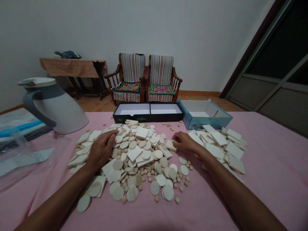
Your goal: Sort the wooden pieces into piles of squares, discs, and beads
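Observation:
A wide heap of pale wooden discs (132, 193), square tiles (134, 153) and small cubes (177, 200) covers the middle of the pink cloth. My left hand (102, 148) rests on the heap's left side, fingers together and curled over the pieces; what lies under them is hidden. At the heap's right edge my right hand (184, 141) is closed, its fingertips against a pale tile (170, 145). Right of that hand lies a separate pile of square tiles (234, 150), partly behind my right forearm.
Behind the heap stand a black two-part box (132, 117) and a light blue box (207, 122). A white and grey jug (64, 112) is at the left, beside a plastic-wrapped package (21, 128). Two wooden chairs (132, 69) stand beyond the table.

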{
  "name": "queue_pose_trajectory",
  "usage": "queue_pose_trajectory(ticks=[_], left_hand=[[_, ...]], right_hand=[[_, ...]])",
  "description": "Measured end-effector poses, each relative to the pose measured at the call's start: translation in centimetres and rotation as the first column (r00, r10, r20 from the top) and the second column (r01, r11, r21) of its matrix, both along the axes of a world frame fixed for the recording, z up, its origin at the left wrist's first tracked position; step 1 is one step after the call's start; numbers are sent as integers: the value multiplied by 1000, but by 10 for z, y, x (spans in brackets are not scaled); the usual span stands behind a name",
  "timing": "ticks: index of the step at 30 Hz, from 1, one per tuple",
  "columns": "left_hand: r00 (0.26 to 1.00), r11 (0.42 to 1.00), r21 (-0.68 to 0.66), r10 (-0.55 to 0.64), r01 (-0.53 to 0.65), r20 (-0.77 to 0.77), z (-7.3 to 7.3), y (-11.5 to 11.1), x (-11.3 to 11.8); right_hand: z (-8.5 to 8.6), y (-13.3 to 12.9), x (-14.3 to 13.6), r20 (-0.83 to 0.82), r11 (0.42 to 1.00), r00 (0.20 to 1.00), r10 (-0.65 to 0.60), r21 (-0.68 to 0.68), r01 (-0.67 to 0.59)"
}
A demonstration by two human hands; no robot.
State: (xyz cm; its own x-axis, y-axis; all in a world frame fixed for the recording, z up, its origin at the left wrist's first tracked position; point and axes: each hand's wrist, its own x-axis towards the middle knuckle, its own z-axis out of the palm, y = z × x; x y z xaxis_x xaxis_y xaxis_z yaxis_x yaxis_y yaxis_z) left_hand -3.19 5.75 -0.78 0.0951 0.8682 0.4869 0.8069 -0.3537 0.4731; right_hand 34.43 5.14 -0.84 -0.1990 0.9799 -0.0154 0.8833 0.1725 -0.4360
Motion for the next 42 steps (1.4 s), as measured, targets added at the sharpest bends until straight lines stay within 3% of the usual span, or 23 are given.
queue_pose_trajectory(ticks=[4,9,14,17,23,29,34,36,38,40,42], left_hand=[[1000,1000,4,10,-10,2,1,-1,0],[1000,1000,-7,12,-12,6,2,-2,1],[1000,1000,-10,11,-11,9,1,-1,1],[1000,1000,-10,11,-11,7,2,-2,1],[1000,1000,-11,7,-7,-3,4,-3,2],[1000,1000,-6,15,-15,-4,4,-2,2],[1000,1000,8,7,-7,-12,1,0,0],[1000,1000,15,1,-1,-8,-1,1,-1],[1000,1000,20,-3,3,-1,-1,1,-1],[1000,1000,23,-5,5,6,-1,1,0],[1000,1000,25,-6,6,10,-1,0,0]], right_hand=[[11,-6,2,-175,979,978,109,-149,-136],[25,-15,6,-366,889,895,253,-277,-364],[23,-16,12,-290,921,924,250,-223,-319],[29,-22,12,-254,904,925,283,-252,-346],[55,-52,-9,70,915,942,330,-269,-300],[56,-73,-31,293,950,907,302,-176,-259],[62,-63,-13,249,947,914,321,-89,-309],[61,-53,-5,194,972,953,233,-19,-234],[56,-41,0,116,989,991,69,123,-83],[50,-33,1,24,964,998,-55,262,47],[45,-29,0,-18,953,998,-59,296,61]])
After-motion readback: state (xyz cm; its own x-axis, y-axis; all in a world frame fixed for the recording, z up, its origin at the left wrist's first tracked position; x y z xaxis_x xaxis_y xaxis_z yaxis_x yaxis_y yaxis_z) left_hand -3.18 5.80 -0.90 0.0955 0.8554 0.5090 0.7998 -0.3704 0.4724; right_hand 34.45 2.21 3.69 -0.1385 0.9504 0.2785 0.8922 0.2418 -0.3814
